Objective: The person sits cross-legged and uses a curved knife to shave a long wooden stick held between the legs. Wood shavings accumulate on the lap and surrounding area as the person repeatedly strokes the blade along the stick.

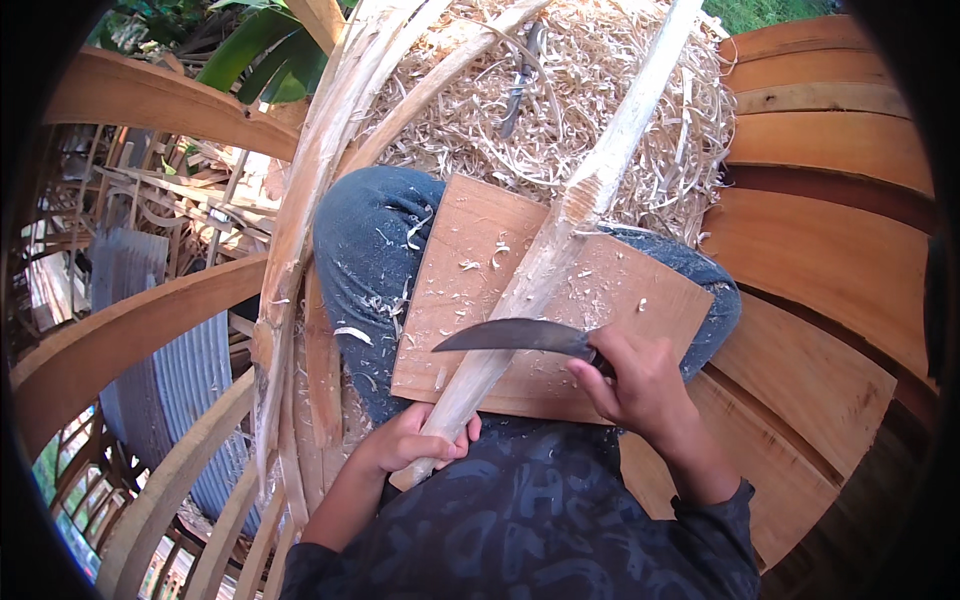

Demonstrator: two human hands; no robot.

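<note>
My left hand (425, 437) is wrapped round the near end of a long pale wooden pole (535, 272), close to my waist. The pole slants up and away to the right, past my knees. In my right hand (640, 385) is the handle of a knife with a dark curved blade (515, 336). Its blade lies across the pole, pointing left; whether the edge touches the wood I cannot tell. Under the pole a flat wooden board (455, 285) rests across my lap, sprinkled with small shavings.
A heap of curled shavings (450, 125) lies beyond my knees, with another dark-bladed tool (520, 85) on it. Rough split timbers (290, 250) stand along my left. Slatted planks (820, 240) curve round my right. Corrugated metal sheets (195, 400) show below, at the left.
</note>
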